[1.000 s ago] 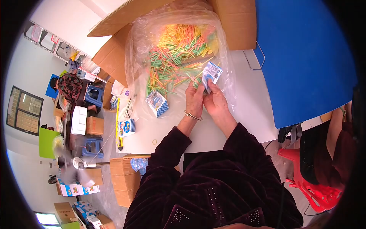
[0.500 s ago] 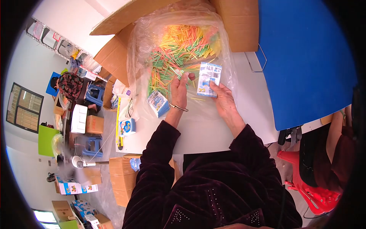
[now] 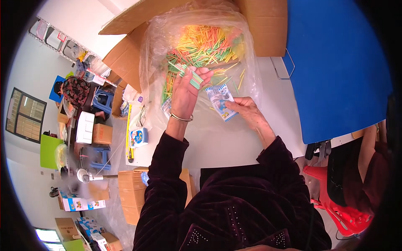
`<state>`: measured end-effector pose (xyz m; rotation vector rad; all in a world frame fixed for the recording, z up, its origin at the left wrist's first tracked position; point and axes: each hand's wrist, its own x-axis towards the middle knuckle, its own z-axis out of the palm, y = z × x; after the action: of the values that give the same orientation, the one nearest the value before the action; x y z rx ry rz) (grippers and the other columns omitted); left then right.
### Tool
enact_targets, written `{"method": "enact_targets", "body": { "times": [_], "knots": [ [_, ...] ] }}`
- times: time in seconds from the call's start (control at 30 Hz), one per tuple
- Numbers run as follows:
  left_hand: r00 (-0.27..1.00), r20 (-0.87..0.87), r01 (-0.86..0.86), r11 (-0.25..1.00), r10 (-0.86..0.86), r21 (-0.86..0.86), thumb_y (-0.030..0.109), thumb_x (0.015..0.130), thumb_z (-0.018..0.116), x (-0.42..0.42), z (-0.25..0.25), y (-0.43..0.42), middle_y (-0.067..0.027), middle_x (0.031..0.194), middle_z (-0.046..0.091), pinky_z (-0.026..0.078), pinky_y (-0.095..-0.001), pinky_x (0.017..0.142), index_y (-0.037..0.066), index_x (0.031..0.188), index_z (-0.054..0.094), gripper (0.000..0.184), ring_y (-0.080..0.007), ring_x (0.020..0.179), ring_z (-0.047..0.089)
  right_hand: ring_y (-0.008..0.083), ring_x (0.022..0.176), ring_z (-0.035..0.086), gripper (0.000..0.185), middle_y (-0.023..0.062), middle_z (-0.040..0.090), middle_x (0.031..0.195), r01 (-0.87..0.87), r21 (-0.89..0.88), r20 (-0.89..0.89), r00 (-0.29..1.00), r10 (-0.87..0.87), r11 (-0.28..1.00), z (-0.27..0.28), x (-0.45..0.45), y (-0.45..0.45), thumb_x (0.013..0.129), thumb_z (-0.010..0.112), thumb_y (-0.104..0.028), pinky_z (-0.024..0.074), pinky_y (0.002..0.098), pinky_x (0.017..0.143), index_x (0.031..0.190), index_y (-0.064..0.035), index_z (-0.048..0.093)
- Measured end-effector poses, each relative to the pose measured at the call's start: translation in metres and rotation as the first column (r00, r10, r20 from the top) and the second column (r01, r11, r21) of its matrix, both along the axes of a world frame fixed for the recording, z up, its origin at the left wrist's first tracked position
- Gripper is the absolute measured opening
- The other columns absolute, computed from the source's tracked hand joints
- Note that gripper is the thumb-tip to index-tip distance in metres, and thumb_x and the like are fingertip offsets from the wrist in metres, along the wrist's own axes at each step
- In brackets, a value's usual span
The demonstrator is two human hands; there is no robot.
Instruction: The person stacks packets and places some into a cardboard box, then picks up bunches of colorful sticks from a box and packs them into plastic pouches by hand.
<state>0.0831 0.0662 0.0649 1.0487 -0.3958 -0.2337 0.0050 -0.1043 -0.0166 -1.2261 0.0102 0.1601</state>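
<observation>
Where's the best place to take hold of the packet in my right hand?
Probably pinch its free long edge, coming from the left: the packet looks thin and flat, and your right hand already grips the opposite side. Your left hand holds sticks, so it would likely need freeing first.

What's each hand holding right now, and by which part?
Left hand: a bunch of sticks, held around the middle. Right hand: a packet, pinched at its near side edge, thumb on the printed face.
</observation>
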Motion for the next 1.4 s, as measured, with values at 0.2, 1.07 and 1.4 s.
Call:
{"method": "enact_targets", "body": {
  "times": [0.2,1.07,1.4],
  "knots": [
    [0.991,0.074,0.114,0.993,-0.114,-0.002,0.02,0.095,0.041,-0.017,0.013,-0.007,-0.0163,0.102,0.059,0.042,-0.0445,0.093,0.003,0.105,0.049,0.021,-0.0329,0.102,0.057,0.006,0.075,0.057,0.021,0.0029,0.066,0.084,-0.139,-0.024,0.024,0.99,0.139,0.99,0.001,-0.005,-0.005,0.085,0.063,-0.018,0.0436,0.0213,0.073,0.097,-0.0007,0.068],
    [0.943,0.212,0.163,0.912,-0.256,0.376,0.015,0.09,0.054,-0.03,-0.017,0.009,-0.0105,0.118,0.055,0.041,-0.0303,0.09,0.005,0.116,0.049,0.029,-0.0148,0.104,0.051,0.0074,0.085,0.056,0.027,0.0028,0.065,0.093,-0.202,-0.05,0.087,0.975,0.206,0.978,-0.003,-0.009,-0.008,0.088,0.058,-0.016,0.0435,0.0234,0.081,0.109,-0.0007,0.062],
    [0.749,0.578,-0.243,0.678,-0.324,0.694,0.009,0.087,0.057,-0.028,-0.015,0.013,-0.0113,0.11,0.057,0.043,-0.0279,0.085,0.001,0.121,0.047,0.037,-0.0166,0.1,0.054,0.0065,0.087,0.055,0.03,0.0019,0.064,0.096,-0.185,0.118,0.056,0.982,0.179,0.976,0.002,-0.013,-0.003,0.09,0.055,-0.022,0.0421,0.0221,0.081,0.111,-0.0008,0.061]
  ]
}}
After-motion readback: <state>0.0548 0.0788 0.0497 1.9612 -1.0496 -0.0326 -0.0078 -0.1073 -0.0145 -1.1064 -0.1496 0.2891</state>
